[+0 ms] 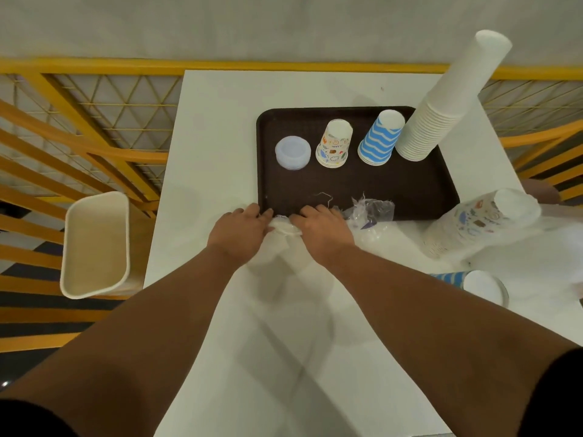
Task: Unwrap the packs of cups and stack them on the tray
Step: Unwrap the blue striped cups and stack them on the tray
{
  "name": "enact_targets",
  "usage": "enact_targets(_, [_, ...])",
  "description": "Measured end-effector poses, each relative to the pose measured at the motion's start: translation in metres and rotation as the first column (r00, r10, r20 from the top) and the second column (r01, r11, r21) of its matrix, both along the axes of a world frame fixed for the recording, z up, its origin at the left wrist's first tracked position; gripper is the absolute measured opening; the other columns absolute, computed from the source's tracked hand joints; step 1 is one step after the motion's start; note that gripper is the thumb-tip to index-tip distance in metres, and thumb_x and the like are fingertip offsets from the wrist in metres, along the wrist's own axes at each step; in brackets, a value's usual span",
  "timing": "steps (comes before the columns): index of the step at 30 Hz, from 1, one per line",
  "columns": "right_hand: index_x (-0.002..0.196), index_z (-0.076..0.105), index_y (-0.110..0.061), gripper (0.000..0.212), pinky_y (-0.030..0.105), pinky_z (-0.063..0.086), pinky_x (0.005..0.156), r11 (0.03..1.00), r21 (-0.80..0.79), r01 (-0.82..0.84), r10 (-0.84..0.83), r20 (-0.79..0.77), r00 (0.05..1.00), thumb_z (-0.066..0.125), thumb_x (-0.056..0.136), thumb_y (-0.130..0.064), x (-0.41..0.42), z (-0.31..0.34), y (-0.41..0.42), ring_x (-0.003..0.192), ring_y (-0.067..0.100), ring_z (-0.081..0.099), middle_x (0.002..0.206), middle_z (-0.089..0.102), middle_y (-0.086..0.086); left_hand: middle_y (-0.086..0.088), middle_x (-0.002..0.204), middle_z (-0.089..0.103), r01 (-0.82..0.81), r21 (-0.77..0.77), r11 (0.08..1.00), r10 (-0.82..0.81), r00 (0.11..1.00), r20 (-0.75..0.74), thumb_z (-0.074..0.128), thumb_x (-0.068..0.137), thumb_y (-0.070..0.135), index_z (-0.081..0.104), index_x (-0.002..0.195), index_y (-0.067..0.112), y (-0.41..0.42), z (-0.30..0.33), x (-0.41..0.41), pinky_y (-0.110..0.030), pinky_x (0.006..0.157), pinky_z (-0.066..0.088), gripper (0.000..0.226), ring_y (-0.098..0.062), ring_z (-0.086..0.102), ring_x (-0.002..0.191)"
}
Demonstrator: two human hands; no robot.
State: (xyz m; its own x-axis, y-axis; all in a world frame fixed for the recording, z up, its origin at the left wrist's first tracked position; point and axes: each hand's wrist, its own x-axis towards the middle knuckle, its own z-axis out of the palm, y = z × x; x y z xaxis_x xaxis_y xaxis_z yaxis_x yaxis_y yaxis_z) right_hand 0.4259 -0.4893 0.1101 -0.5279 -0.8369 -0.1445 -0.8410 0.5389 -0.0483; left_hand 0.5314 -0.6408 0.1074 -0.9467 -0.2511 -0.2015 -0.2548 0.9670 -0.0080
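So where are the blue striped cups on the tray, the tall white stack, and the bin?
blue striped cups [380, 138]: head view, on the striped side wall.
tall white stack [441, 108]: head view, on its ribbed middle.
bin [94, 244]: head view, on its inner wall.

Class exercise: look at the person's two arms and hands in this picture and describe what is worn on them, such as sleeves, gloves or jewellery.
Both forearms are bare. The left hand and right hand wear no gloves, and no rings, watch or bracelet show. Short black sleeves appear only at the picture's bottom corners, one on each upper arm.
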Motion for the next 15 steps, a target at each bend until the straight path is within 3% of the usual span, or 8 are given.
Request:
enact_targets(2, [0.127, 0.055, -0.023, 0.037, 0.046, 0.033, 0.101, 1.0, -0.015, 0.009, -0.009, -0.023, 1.0, 0.047, 0.092, -0.013, -0.001, 0.0, 0.001, 0.116, 0.029, 0.046, 0.131, 0.049, 0.003, -0.008, 0.132, 0.051, -0.002, -0.023, 1.0, 0.002, 1.0, -0.006, 0.03, 0.106, 0.035, 0.031, 0.152, 0.021, -0.002, 0.0, 0.003, -0.038, 0.084, 0.047, 0.048, -0.03, 0.056, 0.109])
enact_targets(4, [0.119, 0.06, -0.019, 0.033, 0.048, 0.035, 0.101, 0.999, -0.045, -0.012, 0.009, -0.081, 0.997, 0.055, 0.088, -0.013, -0.002, 0.005, 0.004, 0.118, 0.032, 0.047, 0.135, 0.049, 0.007, -0.01, 0.119, 0.06, -0.006, -0.027, 1.0, 0.004, 0.997, -0.078, 0.041, 0.103, 0.03, 0.044, 0.145, 0.015, -0.005, 0.005, 0.01, -0.039, 0.075, 0.048, 0.044, -0.032, 0.061, 0.096])
enact_targets(7, [0.104, 0.066, -0.013, 0.026, 0.048, 0.042, 0.095, 0.991, -0.117, -0.072, 0.051, -0.175, 0.983, 0.064, 0.078, -0.01, -0.003, 0.019, 0.006, 0.106, 0.034, 0.055, 0.119, 0.06, 0.011, -0.015, 0.087, 0.068, 0.042, -0.086, 0.995, -0.063, 0.966, -0.252, 0.051, 0.096, 0.023, 0.067, 0.112, 0.006, -0.003, 0.015, 0.018, -0.041, 0.063, 0.051, 0.028, -0.036, 0.061, 0.07])
enact_targets(9, [0.106, 0.062, -0.012, 0.025, 0.048, 0.039, 0.1, 0.988, -0.116, -0.102, 0.079, -0.192, 0.978, 0.057, 0.082, -0.01, -0.007, 0.034, 0.004, 0.102, 0.033, 0.056, 0.108, 0.063, 0.011, -0.013, 0.076, 0.066, 0.043, -0.127, 0.991, -0.079, 0.95, -0.302, 0.043, 0.094, 0.035, 0.069, 0.094, 0.007, -0.002, 0.031, 0.015, -0.04, 0.065, 0.047, 0.039, -0.033, 0.057, 0.067])
enact_targets(12, [0.119, 0.052, -0.012, 0.029, 0.042, 0.035, 0.1, 0.992, -0.09, -0.084, 0.068, -0.175, 0.982, 0.047, 0.091, -0.014, -0.017, 0.062, 0.004, 0.107, 0.03, 0.053, 0.111, 0.062, 0.011, -0.01, 0.09, 0.064, 0.035, -0.031, 0.999, -0.044, 0.929, -0.367, 0.048, 0.082, 0.061, 0.068, 0.095, 0.009, 0.004, 0.063, -0.001, -0.043, 0.08, 0.041, 0.057, -0.031, 0.055, 0.086])
enact_targets(14, [0.129, 0.045, -0.013, 0.034, 0.04, 0.038, 0.101, 0.992, -0.113, -0.059, 0.041, -0.153, 0.987, 0.045, 0.096, -0.018, -0.027, 0.085, 0.007, 0.111, 0.029, 0.054, 0.121, 0.058, 0.012, -0.01, 0.115, 0.062, 0.065, 0.11, 0.992, -0.014, 0.913, -0.407, 0.063, 0.075, 0.063, 0.061, 0.118, 0.011, 0.014, 0.085, -0.021, -0.043, 0.091, 0.041, 0.067, -0.031, 0.056, 0.104])
enact_targets(15, [0.133, 0.042, -0.012, 0.036, 0.041, 0.042, 0.099, 0.99, -0.133, -0.05, 0.035, -0.117, 0.993, 0.045, 0.097, -0.018, -0.034, 0.098, 0.009, 0.111, 0.03, 0.055, 0.124, 0.056, 0.013, -0.011, 0.126, 0.059, 0.083, 0.215, 0.973, 0.01, 0.918, -0.396, 0.069, 0.077, 0.053, 0.053, 0.132, 0.012, 0.021, 0.096, -0.032, -0.041, 0.093, 0.043, 0.07, -0.031, 0.056, 0.109])
